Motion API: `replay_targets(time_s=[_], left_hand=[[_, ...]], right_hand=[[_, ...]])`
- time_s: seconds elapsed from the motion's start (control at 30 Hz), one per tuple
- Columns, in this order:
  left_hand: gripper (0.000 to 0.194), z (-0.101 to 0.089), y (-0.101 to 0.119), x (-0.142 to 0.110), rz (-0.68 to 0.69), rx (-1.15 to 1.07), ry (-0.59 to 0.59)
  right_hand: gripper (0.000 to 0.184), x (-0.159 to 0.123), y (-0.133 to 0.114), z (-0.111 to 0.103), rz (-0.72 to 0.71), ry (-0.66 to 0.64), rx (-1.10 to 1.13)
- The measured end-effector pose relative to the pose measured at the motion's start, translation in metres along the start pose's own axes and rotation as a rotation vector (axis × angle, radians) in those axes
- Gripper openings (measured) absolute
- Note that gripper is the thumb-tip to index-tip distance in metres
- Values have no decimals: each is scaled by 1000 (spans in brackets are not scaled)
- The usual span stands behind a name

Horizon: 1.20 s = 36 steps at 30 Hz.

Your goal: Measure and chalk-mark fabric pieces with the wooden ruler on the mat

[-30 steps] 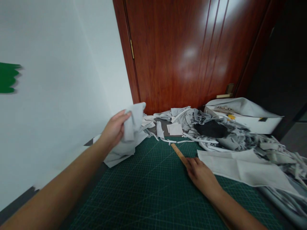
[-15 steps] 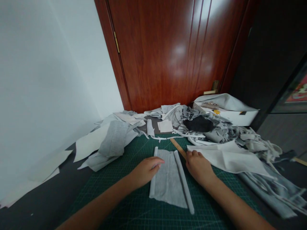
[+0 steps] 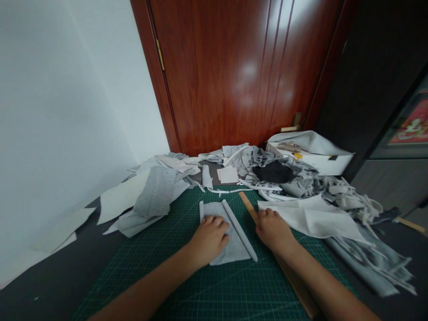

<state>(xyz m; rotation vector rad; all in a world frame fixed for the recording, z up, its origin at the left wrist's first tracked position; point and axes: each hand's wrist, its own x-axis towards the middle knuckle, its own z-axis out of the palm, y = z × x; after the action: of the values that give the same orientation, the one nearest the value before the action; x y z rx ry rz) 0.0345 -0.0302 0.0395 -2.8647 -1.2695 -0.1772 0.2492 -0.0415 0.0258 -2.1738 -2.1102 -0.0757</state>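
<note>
A grey fabric piece [image 3: 235,247] with both long sides rolled into narrow tubes lies on the green cutting mat [image 3: 207,294]. My left hand [image 3: 210,236] rests palm down across its left part, fingers spread a little, and hides much of the left roll. To the right, a wooden ruler [image 3: 248,206] runs slantwise over the mat. My right hand [image 3: 273,229] has its fingers curled over the ruler's edge; my forearm covers part of its length. Just beyond that hand lies a flat white fabric sheet [image 3: 310,216].
Grey and pale cloth pieces [image 3: 155,187] lie along the left wall. At the back right are heaped scraps with a black piece [image 3: 274,171] and a white box [image 3: 329,162]. Small white squares [image 3: 228,174] lie at the mat's far edge, before a wooden door [image 3: 217,80].
The rolled fabric has shifted left and farther away, with my left hand now flat on it. More of the ruler shows beneath my right forearm; my right hand stays on it.
</note>
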Motion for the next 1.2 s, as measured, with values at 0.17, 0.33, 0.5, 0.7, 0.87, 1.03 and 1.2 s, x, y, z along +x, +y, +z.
replay_targets(time_s=[0.17, 0.33, 0.5, 0.7, 0.87, 1.03, 1.2], left_hand=[[15, 8, 0, 24, 15, 56, 83], [28, 29, -1, 28, 21, 0, 181], [45, 36, -1, 27, 51, -31, 73], [49, 42, 13, 34, 71, -73, 35], [47, 41, 9, 35, 95, -56, 28], [60, 27, -19, 15, 32, -10, -64], [55, 11, -52, -19, -1, 67, -128]], right_hand=[[35, 0, 1, -2, 14, -20, 48], [28, 4, 9, 0, 20, -69, 128], [21, 6, 15, -3, 68, 8, 337], [34, 5, -14, 5, -4, -125, 1520], [31, 2, -33, 22, -22, -80, 1514], [25, 0, -30, 31, -168, 97, 903], [16, -1, -27, 38, -100, 190, 498]])
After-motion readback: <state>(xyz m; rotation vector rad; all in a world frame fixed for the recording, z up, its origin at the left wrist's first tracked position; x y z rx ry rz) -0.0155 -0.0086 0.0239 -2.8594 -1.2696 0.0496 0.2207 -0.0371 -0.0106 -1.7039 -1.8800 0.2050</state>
